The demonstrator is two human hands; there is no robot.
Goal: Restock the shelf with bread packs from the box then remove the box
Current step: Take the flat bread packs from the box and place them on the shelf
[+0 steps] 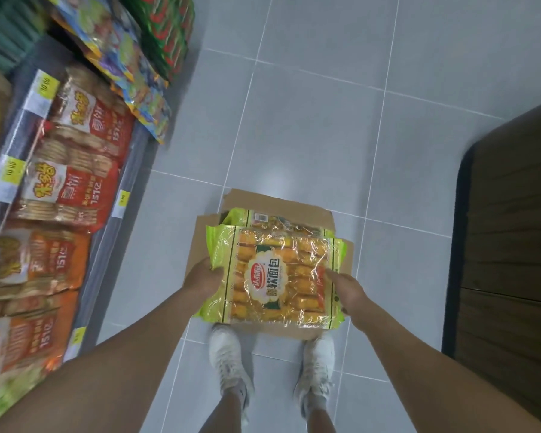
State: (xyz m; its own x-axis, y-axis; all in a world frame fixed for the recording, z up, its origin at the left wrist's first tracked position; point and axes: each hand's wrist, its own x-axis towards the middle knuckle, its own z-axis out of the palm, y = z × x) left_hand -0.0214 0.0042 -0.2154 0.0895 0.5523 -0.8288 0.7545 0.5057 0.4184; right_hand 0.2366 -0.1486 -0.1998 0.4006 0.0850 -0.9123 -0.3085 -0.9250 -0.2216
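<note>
A green and yellow bread pack (pixel 274 276) is held flat above an open cardboard box (pixel 320 210) that stands on the tiled floor in front of my feet. My left hand (pixel 203 278) grips the pack's left edge and my right hand (pixel 345 287) grips its right edge. A second bread pack (pixel 263 218) lies in the box, partly hidden under the held one. The shelf (pixel 113 210) runs along the left side, with its lower tiers filled with red and orange biscuit packs (pixel 72 189).
Colourful snack bags (pixel 122 57) and green-red packs (pixel 166 29) fill the shelf further along the aisle. A dark wooden counter (pixel 509 245) stands at the right. My white shoes (pixel 228 354) stand just behind the box. Grey tiled floor stretches ahead.
</note>
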